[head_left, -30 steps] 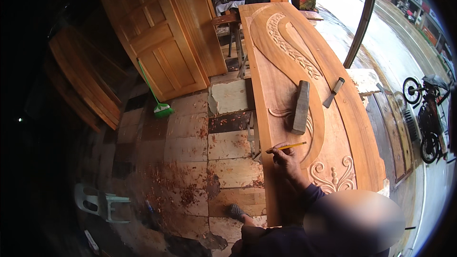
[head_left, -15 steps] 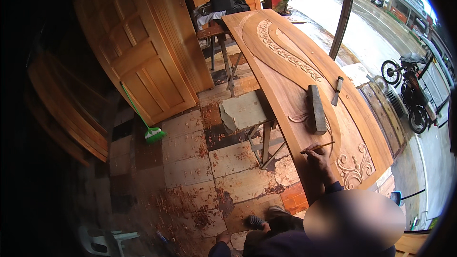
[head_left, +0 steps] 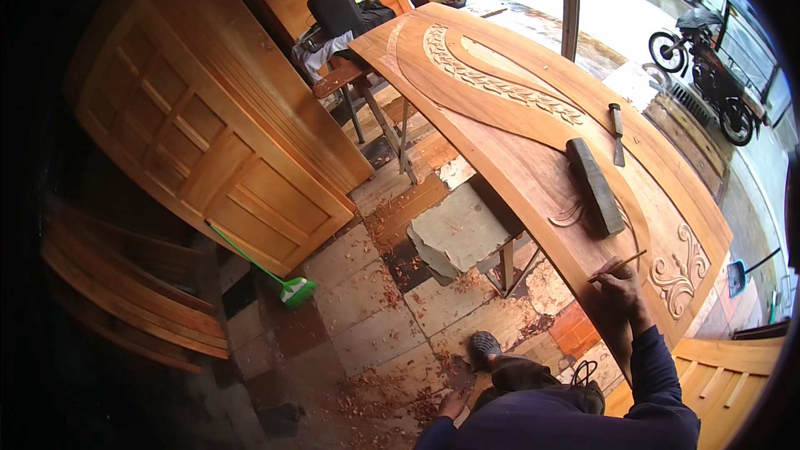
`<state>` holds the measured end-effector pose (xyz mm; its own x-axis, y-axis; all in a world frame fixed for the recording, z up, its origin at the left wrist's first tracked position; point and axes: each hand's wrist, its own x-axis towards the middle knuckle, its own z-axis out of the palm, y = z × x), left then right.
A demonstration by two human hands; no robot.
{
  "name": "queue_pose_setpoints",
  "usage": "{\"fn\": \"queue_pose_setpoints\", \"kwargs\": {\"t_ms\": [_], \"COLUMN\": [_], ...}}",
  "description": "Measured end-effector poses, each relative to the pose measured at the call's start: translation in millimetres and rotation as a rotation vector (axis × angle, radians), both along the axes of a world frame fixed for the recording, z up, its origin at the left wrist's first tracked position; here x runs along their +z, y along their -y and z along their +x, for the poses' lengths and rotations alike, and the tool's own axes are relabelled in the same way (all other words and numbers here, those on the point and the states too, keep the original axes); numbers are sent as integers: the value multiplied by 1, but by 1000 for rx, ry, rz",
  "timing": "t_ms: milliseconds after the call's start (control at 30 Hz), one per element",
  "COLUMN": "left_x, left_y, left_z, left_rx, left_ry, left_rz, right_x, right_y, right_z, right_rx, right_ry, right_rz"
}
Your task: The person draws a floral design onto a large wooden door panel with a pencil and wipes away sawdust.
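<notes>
My right hand [head_left: 617, 285] is closed around a thin pencil [head_left: 630, 260], held just over the near part of a large carved wooden door panel [head_left: 508, 137]. Beyond that hand, a heavy grey-brown wood block [head_left: 596, 187] lies on the panel. A chisel [head_left: 617, 135] with a dark-tipped handle and a flat blade rests to the block's right. Raised scrollwork [head_left: 679, 275] is carved to the right of my hand, and a leafy band [head_left: 492, 83] curves across the far part. Low beside my body hangs my left hand [head_left: 452, 405], away from the panel; its fingers are too small to read.
Sawhorse legs [head_left: 387, 121] and a draped board [head_left: 458, 229] are under the panel's left side. Wooden doors [head_left: 208, 133] lean at the left, with a green broom [head_left: 296, 290] before them. Shavings litter the tiled floor [head_left: 367, 317]. A motorcycle [head_left: 708, 67] is parked outside.
The view has turned and shifted, so the panel and tools sit differently in the picture. My right hand still holds the pencil near the block; my left still hangs low.
</notes>
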<state>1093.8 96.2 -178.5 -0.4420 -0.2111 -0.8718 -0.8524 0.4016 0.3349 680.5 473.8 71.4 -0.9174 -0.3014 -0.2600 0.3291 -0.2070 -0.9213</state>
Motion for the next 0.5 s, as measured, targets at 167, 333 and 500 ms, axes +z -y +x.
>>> {"fn": "queue_pose_setpoints", "kwargs": {"t_ms": [167,333,500], "left_x": [58,75,25], "left_y": [68,154,243], "left_z": [-35,-30,-15], "left_rx": [313,399,126], "left_ry": [128,225,96], "left_rz": [25,-34,-144], "right_x": [19,41,27], "right_y": [56,171,259], "right_z": [-10,-81,-176], "right_rx": [-238,-308,-396], "right_ry": [-47,-229,-294], "right_rz": [-57,-165,-341]}}
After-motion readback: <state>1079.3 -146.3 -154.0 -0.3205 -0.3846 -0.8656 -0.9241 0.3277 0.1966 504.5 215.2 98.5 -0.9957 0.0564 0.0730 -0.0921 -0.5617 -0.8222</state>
